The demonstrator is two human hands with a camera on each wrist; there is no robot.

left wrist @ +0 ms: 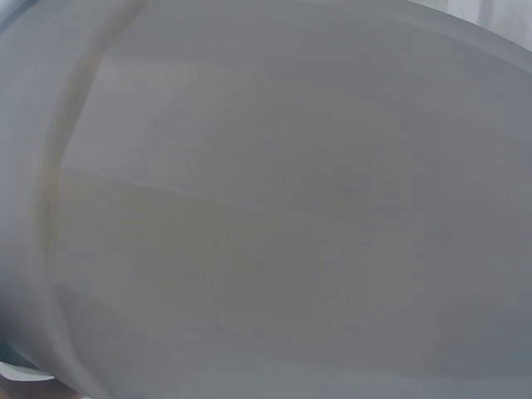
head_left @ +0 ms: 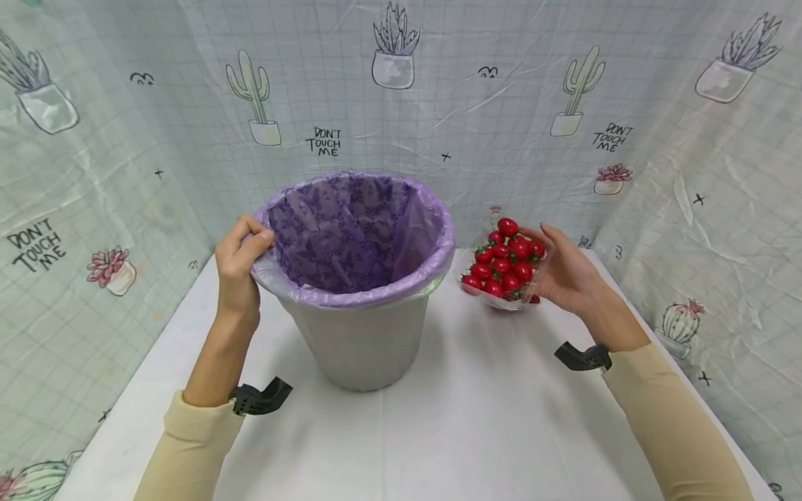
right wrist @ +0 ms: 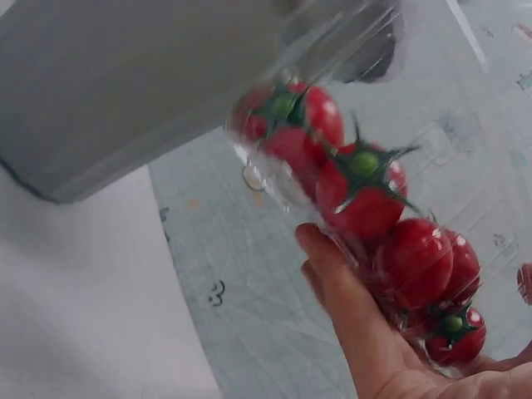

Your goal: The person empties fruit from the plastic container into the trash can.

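A pale grey waste bin (head_left: 370, 341) with a purple butterfly-patterned liner (head_left: 360, 299) folded over its rim is left of centre in the head view. My left hand (head_left: 238, 254) grips the rim at its left side, thumb over the liner. The grey outer wall of the bin (left wrist: 274, 208) fills the left wrist view, where that hand is hidden. To the right of the bin, my right hand (head_left: 567, 271) holds a clear plastic box (head_left: 510, 304) of red cherry tomatoes (head_left: 501, 266) from its right side. In the right wrist view, tomatoes (right wrist: 416, 262) with green stalks show through the tilted box.
A white table (head_left: 451, 431) lies under the bin and the hands. Cloth curtains (head_left: 401, 111) printed with cacti and lettering enclose the back and both sides. Each wrist wears a black camera strap (head_left: 260, 398).
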